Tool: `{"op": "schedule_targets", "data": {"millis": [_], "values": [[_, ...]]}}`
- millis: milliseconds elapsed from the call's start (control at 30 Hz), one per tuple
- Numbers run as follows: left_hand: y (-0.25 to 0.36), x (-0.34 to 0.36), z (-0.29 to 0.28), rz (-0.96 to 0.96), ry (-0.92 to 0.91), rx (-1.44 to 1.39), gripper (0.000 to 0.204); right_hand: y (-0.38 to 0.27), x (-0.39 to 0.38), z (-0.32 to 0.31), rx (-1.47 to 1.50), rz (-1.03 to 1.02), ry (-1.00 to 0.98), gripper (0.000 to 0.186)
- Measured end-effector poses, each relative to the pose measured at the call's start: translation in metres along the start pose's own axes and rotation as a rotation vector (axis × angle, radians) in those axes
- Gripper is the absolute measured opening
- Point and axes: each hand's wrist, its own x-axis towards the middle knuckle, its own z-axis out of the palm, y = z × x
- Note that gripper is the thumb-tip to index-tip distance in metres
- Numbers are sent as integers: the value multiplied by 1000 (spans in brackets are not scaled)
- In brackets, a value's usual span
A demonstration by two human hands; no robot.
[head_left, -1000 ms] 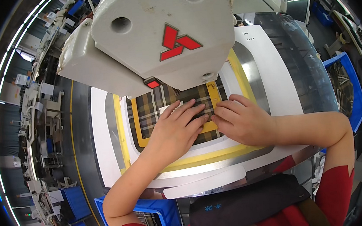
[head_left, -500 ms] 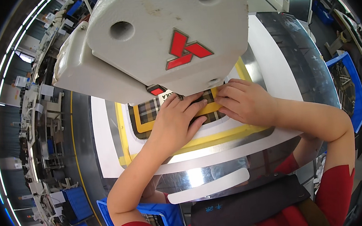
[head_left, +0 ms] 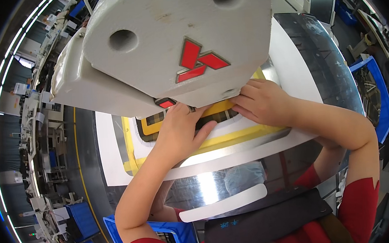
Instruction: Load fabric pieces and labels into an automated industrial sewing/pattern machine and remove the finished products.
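A yellow frame [head_left: 221,106] lies on brown-and-black plaid fabric [head_left: 221,116], partly under a big off-white machine head [head_left: 154,70] with a red emblem. My left hand [head_left: 179,131] rests on the frame and fabric, thumb stretched out to the right. Its other fingertips disappear beneath the machine head. At the frame's right end is my right hand [head_left: 266,101], fingers bent and pressed together on the frame's edge. Some of those fingertips are hard to see. The machine's working end is hidden.
Yellow tape [head_left: 245,133] borders the work area on a white sheet [head_left: 119,150], over a shiny metal table [head_left: 209,189]. A white strip [head_left: 223,203] lies at its near edge. Blue crates stand near left [head_left: 183,234] and at right [head_left: 384,93]. A monitor [head_left: 322,2] stands at the back right.
The yellow frame and fabric have gone farther under the machine head, hands along with them. A pale label on the fabric is now hidden. The whole view has shifted slightly.
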Motion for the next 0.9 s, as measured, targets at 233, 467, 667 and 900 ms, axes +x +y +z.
{"op": "schedule_targets", "data": {"millis": [233, 467, 667, 900], "values": [[37, -27, -11, 133, -86, -231, 66, 9, -5, 4, 17, 64, 0, 15], [95, -103, 12, 201, -155, -156, 53, 3, -5, -2, 101, 187, -16, 23], [84, -86, 12, 329, -82, -151, 43, -13, -5, -5, 138, 427, -72, 43], [92, -83, -23, 394, -14, -226, 39, -66, 19, -21, 100, 489, -186, 51]]}}
